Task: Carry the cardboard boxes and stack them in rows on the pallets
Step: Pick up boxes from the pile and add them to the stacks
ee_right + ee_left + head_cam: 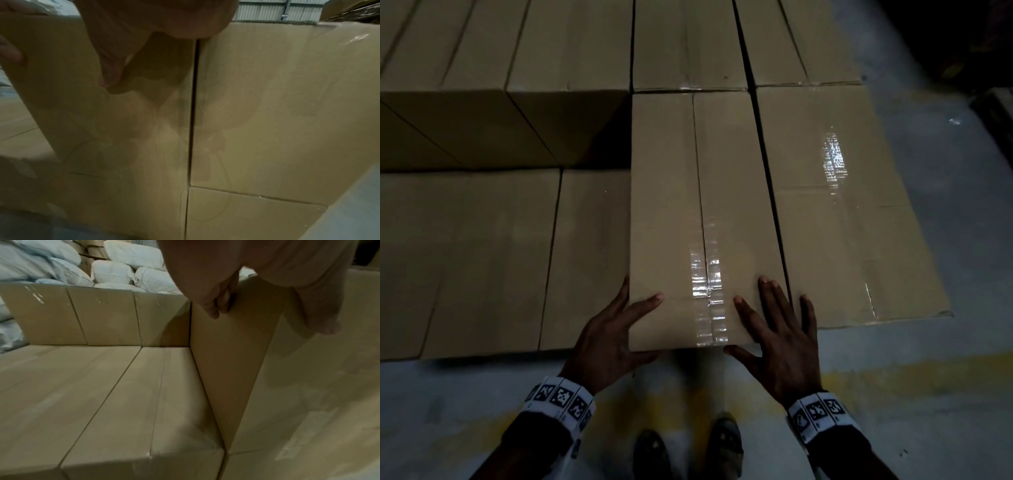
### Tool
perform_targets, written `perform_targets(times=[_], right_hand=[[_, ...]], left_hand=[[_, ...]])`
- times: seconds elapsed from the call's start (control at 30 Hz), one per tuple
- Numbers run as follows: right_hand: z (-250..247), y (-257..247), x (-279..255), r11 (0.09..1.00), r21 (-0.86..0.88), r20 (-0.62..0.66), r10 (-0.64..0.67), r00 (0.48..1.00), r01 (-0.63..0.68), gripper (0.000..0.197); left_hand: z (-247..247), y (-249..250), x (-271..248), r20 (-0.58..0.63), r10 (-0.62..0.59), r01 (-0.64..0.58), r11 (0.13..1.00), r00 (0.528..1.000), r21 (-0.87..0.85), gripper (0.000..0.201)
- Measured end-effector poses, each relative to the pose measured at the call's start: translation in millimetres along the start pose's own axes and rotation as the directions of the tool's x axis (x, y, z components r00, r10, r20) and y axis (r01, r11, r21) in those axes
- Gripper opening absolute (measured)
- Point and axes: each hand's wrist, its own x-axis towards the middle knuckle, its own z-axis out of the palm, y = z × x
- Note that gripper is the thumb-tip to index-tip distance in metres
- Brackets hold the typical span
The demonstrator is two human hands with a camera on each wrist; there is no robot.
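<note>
A long cardboard box (702,205) with a taped centre seam lies in the stack, between a lower box on its left and a level box (842,205) on its right. Both my hands are at its near end. My left hand (635,305) straddles the near left corner, thumb on top and fingers straight along the left side (226,369). My right hand (756,318) lies flat on the top near the right corner, its thumb (111,68) against the near face (123,129). A narrow dark gap separates this box from its right neighbour (277,105). No pallet shows.
Lower boxes (482,257) lie to the left, and a taller stack (482,120) rises behind them. More boxes (688,44) fill the back. My shoes (688,448) stand on grey floor with a worn yellow line (893,377). White sacks (123,264) are piled beyond the stack.
</note>
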Motion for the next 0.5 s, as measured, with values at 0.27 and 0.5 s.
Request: perform_targets(times=[0.27, 0.5], right_hand=[[1, -1, 4, 1.000, 0.012, -0.038, -0.010, 0.999, 0.011, 0.079], [2, -1, 5, 0.999, -0.001, -0.083, -0.036, 0.996, 0.036, 0.076]], left_hand=[[-3, 1, 5, 0.011, -0.012, 0.012, 0.998, 1.000, -0.067, 0.100], [-11, -6, 8, 0.072, 0.002, 0.001, 0.999, 0.997, -0.048, 0.100]])
